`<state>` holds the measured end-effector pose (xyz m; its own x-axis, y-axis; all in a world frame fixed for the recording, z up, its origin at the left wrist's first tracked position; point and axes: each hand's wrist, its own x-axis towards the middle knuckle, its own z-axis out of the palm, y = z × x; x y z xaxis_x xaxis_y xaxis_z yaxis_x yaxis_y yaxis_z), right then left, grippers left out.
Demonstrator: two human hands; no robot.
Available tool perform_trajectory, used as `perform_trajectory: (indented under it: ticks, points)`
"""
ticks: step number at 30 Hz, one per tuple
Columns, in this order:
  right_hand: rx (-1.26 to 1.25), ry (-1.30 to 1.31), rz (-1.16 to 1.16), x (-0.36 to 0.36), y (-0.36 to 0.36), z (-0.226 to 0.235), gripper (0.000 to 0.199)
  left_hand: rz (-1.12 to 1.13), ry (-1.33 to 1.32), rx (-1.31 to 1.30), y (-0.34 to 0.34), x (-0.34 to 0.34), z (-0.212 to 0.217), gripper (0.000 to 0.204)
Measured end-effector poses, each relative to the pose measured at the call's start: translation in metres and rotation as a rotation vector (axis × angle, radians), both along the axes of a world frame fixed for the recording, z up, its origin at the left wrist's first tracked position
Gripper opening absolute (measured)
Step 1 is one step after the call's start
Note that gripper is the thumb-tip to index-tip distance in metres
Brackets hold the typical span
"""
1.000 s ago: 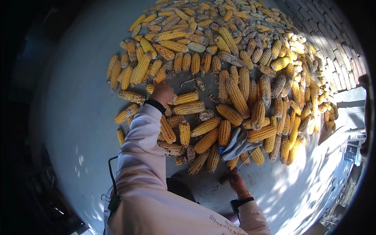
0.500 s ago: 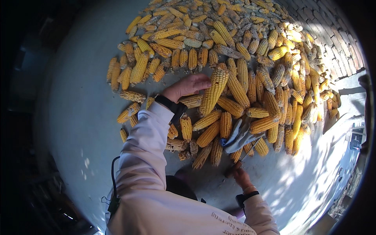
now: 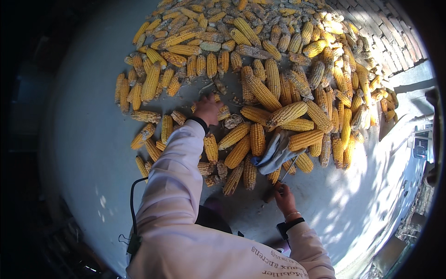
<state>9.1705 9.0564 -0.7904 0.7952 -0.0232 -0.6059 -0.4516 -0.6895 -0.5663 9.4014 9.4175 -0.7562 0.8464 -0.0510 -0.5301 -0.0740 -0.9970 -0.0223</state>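
My left hand point(image 3: 207, 110) reaches down over the left-middle of the spread, fingers apart above a partly hidden corn cob point(image 3: 224, 112). Whether the fingertips touch it I cannot make out. Near the front edge of the cobs, my right hand point(image 3: 284, 199) is closed round a tool with a thin metal shaft point(image 3: 291, 166) and a dark handle. Its shaft points up and away, beside a grey-and-blue cloth glove point(image 3: 275, 156) lying among the cobs. A large yellow corn cob point(image 3: 288, 114) rests on others to the right of my left hand.
A big heap of corn cobs point(image 3: 260, 28) covers the far side and the right, some with darkened kernels. Several cobs lie in a row point(image 3: 211, 65) beyond my left hand. Grey concrete floor point(image 3: 93, 121) surrounds them. A brick surface point(image 3: 385, 32) borders the heap at far right.
The large cob beside my left hand is now lying farther right on other cobs. My left hand has come down left of there, fingers over another cob. My right hand still holds the tool.
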Motion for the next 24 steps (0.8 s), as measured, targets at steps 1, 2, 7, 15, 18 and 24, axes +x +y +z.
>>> perform_trajectory:
  ticks: [1, 2, 7, 15, 18, 24]
  points:
    - [-0.006, -0.049, -0.007, 0.003, 0.002, 0.0, 0.035, -0.013, 0.011, 0.007, 0.001, 0.001, -0.001, 0.073]
    - [-0.001, -0.067, -0.021, 0.006, 0.004, 0.0, 0.036, -0.031, -0.056, 0.026, 0.003, 0.002, -0.003, 0.071]
    - [-0.118, -0.18, -0.073, 0.019, 0.013, 0.009, 0.045, 0.251, -0.3, -0.33, 0.016, 0.006, 0.005, 0.067]
    - [0.052, -0.201, -0.165, 0.069, 0.053, 0.026, 0.067, 0.376, -0.008, -1.558, -0.064, 0.034, 0.096, 0.066]
    - [-0.093, -0.236, -0.07, 0.079, 0.065, 0.021, 0.064, 0.145, 0.223, -1.611, -0.098, 0.04, 0.099, 0.078]
    - [-0.216, -0.201, 0.14, 0.091, 0.041, 0.011, 0.023, 0.23, -0.39, -0.545, 0.017, 0.021, 0.047, 0.044]
